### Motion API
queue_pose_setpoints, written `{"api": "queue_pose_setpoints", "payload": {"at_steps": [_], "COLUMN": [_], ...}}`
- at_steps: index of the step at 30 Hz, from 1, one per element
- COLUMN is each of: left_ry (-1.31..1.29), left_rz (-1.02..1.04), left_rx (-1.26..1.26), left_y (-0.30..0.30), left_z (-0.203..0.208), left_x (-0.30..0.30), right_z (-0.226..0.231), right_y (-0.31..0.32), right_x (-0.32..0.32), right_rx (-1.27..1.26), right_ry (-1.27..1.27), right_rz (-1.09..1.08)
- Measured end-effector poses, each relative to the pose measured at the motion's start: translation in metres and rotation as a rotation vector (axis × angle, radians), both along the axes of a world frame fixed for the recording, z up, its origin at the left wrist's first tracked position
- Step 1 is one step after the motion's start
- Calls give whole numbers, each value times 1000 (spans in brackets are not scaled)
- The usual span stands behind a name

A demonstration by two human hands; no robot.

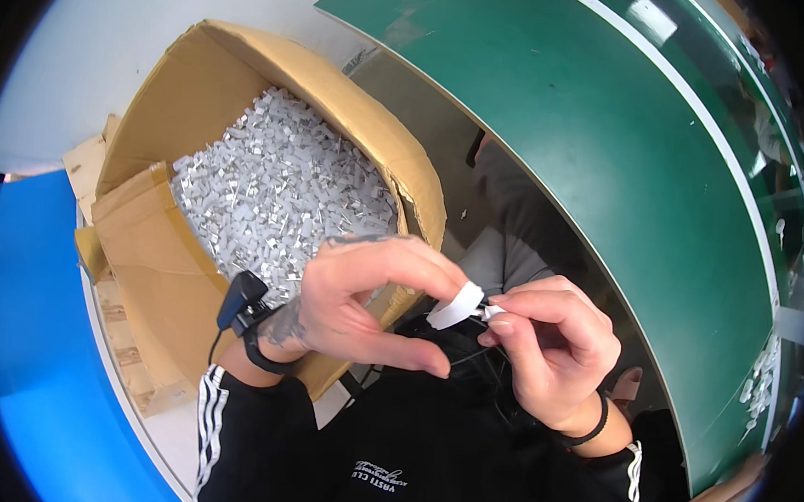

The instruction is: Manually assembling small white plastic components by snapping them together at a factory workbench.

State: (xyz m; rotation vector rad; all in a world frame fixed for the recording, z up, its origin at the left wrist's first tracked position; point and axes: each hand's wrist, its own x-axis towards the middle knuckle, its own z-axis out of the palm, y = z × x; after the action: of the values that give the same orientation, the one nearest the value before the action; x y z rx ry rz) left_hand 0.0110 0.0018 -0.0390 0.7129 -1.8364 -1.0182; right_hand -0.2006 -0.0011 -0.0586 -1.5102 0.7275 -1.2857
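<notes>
My left hand [363,290] is raised in front of my chest, its thumb stretched out apart from the index finger. A white band [457,307] sits at the tip of that index finger, and it looks like tape wrapped round it. Its other fingers are mostly hidden. Close beside it, my right hand [562,348] pinches a small white piece with a metal part [490,313] between thumb and index finger. This piece is right next to the white band; whether they touch I cannot tell.
At left, a large cardboard box [159,227] holds a heap of small white-and-metal parts [277,188], on a wooden pallet [125,344]. A curved-looking green table [593,143] spans the right, with small white parts [762,388] near its edge. Another person's arm [718,500] shows lower right.
</notes>
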Motion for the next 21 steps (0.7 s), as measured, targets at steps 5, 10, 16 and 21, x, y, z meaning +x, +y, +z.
{"api": "queue_pose_setpoints", "payload": {"at_steps": [5,10,16,21], "left_ry": [422,443,398,327], "left_rz": [240,172,93,69], "left_rx": [443,558,523,450], "left_y": [15,6,1,-3], "left_z": [-7,-30,-44,-37], "left_x": [-19,-20,-17,-18], "right_z": [6,-5,-13,-12], "right_y": [-8,-14,-17,-14], "right_x": [-1,-5,-5,-2], "right_rx": [-121,-51,-169,-118], "right_ry": [106,202,241,188], "right_rz": [-50,47,-36,-77]}}
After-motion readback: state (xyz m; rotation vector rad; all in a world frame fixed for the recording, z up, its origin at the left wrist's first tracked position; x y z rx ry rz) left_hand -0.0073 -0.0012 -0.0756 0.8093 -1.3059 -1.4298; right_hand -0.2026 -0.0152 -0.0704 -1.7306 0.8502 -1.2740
